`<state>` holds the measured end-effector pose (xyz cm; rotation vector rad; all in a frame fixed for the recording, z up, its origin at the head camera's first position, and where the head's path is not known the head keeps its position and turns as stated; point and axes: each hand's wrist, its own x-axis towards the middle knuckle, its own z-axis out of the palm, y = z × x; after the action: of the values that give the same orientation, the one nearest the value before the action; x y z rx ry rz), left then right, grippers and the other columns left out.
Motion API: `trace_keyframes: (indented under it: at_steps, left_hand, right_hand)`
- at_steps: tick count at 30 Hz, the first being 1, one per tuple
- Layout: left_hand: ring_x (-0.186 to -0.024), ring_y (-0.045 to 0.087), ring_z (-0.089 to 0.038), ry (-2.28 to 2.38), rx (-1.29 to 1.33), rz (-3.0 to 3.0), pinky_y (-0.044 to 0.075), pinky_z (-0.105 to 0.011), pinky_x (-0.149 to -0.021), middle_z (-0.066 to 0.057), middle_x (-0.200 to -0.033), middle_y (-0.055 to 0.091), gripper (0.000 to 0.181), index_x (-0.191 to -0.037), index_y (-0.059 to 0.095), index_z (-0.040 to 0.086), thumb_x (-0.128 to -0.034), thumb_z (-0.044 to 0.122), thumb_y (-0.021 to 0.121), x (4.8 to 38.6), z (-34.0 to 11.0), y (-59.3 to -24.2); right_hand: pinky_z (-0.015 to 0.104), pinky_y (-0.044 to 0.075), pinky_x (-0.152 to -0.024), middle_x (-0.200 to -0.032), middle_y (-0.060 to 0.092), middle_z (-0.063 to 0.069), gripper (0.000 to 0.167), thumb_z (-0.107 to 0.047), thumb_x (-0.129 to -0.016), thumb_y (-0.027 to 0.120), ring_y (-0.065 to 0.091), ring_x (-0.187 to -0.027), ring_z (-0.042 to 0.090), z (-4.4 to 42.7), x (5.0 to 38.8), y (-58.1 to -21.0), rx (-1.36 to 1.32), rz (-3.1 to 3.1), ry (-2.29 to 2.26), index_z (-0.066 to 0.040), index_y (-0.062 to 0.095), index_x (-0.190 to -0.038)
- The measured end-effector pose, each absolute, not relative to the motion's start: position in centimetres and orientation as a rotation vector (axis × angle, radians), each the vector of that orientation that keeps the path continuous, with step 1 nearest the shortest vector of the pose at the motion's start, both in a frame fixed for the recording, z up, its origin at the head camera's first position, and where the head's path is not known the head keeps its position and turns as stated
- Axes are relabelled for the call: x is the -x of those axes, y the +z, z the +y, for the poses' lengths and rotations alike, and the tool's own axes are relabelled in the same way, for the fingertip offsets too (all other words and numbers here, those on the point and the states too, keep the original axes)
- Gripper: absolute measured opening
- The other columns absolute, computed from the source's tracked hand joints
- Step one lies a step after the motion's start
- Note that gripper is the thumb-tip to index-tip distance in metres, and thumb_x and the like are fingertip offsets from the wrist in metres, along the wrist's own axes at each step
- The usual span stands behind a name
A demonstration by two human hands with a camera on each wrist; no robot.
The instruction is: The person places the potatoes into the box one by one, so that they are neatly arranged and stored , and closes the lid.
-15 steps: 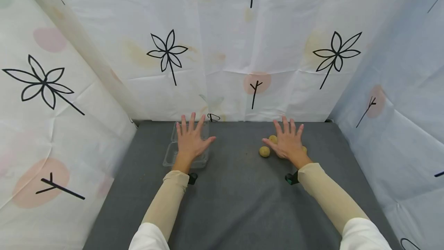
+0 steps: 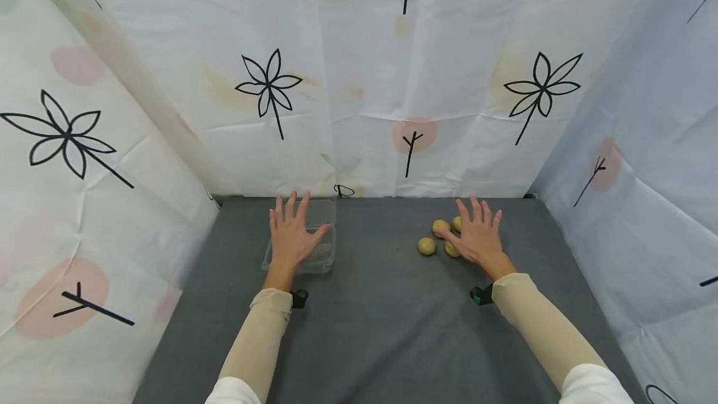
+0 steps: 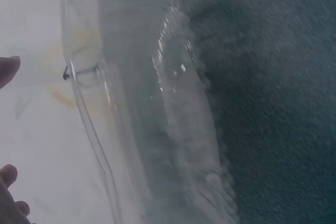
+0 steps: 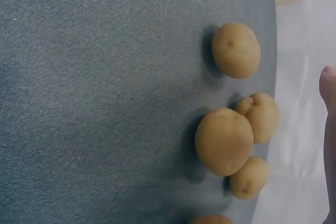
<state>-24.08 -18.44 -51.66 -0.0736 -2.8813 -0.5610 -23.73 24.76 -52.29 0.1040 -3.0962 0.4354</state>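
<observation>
My left hand is spread, fingers straight, over a clear plastic container at the back left of the table. The container's lid lies folded open toward the wall, and part of the box is hidden by the hand. My right hand, also spread, hovers above several small yellow potatoes at the back right. One potato lies a little left of the others. Another potato sits in front of two more in the right wrist view. Neither hand holds anything.
A grey cloth covers the table, with a soft crease near the front. White patterned curtains stand along the back edge and both sides. Dark wrist cameras are strapped at the wrists.
Both hands have moved apart and slightly back toward the body: the left one leftward, the right one rightward. More of the potatoes and of the container's right side now show.
</observation>
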Motion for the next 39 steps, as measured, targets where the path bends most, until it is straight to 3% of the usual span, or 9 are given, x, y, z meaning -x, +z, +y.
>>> trace_keyframes:
  at_steps: [10, 19, 29, 39]
  left_hand:
    - [-0.158, 0.003, -0.044, -0.663, -0.006, -2.84, 0.006, -0.067, -0.126, -0.012, -0.171, 0.016, 0.088, -0.164, 0.021, 0.028, -0.0937, 0.054, 0.067, 23.0, -20.8, -52.2]
    - [-0.156, 0.009, -0.046, -0.7, -0.056, -2.851, 0.014, -0.069, -0.123, -0.013, -0.171, 0.017, 0.087, -0.165, 0.018, 0.027, -0.0955, 0.05, 0.065, 22.0, -23.0, -53.0]
    - [-0.156, 0.012, -0.046, -0.867, -0.127, -2.86, 0.018, -0.07, -0.121, -0.014, -0.17, 0.022, 0.077, -0.164, 0.024, 0.025, -0.0999, 0.049, 0.06, 21.3, -25.3, -54.2]
    - [-0.149, 0.023, -0.049, -1.171, -0.156, -2.819, 0.025, -0.072, -0.116, -0.019, -0.164, 0.033, 0.064, -0.159, 0.038, 0.024, -0.1042, 0.055, 0.049, 21.2, -27.4, -54.7]
  right_hand:
    - [0.07, 0.007, -0.122, -0.166, 0.004, 0.032, 0.095, -0.057, -0.098, 0.058, 0.006, -0.152, 0.056, 26.7, 22.6, -53.2, -0.131, -3.095, 0.545, -0.004, 0.013, -0.163]
    - [0.074, 0.023, -0.115, -0.164, 0.009, 0.034, 0.096, -0.057, -0.097, 0.061, 0.013, -0.147, 0.058, 27.7, 21.7, -53.9, -0.025, -3.058, 0.585, -0.002, 0.016, -0.162]
    - [0.073, 0.024, -0.112, -0.161, 0.015, 0.036, 0.096, -0.053, -0.095, 0.068, 0.02, -0.142, 0.059, 28.6, 20.8, -54.8, 0.074, -3.004, 0.667, -0.001, 0.021, -0.161]
    - [0.071, 0.023, -0.109, -0.157, 0.02, 0.037, 0.093, -0.046, -0.094, 0.071, 0.025, -0.135, 0.058, 29.8, 20.4, -56.5, 0.099, -2.922, 0.766, 0.002, 0.024, -0.159]
